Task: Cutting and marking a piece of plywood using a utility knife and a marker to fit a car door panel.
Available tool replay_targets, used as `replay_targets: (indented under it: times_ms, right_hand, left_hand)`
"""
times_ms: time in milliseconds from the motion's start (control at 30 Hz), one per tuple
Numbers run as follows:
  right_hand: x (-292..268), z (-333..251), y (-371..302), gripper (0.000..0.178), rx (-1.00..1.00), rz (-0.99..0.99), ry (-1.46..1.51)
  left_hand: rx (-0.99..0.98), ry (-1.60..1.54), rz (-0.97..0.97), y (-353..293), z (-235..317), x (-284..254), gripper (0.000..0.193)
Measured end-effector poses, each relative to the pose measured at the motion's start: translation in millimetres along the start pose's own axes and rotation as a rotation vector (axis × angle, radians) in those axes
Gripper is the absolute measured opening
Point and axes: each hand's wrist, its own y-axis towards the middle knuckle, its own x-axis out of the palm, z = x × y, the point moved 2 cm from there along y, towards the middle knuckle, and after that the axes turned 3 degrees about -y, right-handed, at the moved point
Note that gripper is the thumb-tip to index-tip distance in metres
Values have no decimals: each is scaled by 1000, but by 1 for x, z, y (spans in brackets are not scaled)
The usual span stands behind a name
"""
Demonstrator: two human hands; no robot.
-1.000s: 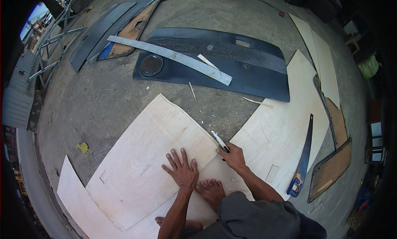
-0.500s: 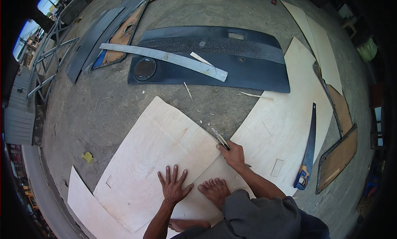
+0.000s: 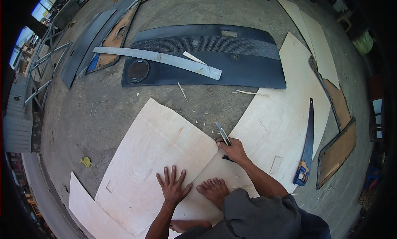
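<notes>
At the far left of the frame lies a small yellow scrap (image 3: pixel 85 161). The left hand (image 3: pixel 173 187) presses flat, fingers spread, on the pale plywood sheet (image 3: pixel 157 156). A bare foot (image 3: pixel 214 190) rests beside it. The right hand (image 3: pixel 234 150) squeezes a utility knife (image 3: pixel 223 134) at the sheet's edge, mid-frame. A long dark panel (image 3: pixel 206 57) lies above. A handsaw (image 3: pixel 306 146) lies right.

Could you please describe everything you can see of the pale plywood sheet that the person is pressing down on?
The plywood sheet is thin, pale and smooth-faced, with a curved outline and a small rectangular cut-out near its lower left. It lies flat on the concrete floor, over another pale sheet. The left hand presses on it with fingers spread, and a bare foot rests at its edge. The right hand holds a utility knife at its right edge.
</notes>
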Motion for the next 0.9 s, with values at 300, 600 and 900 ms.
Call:
replay_targets:
  times_ms: [300,600,900]
  right_hand:
    - [5,6,5,28,2,49,-16]
    - [6,5,3,26,-22,92,-50]
    - [8,4,-2,29,-36,104,-15]
  left_hand:
    - [-19,7,2,1,1,2,68]
    - [17,19,12,4,-1,1,70]
    - [19,16,-13,6,2,-4,74]
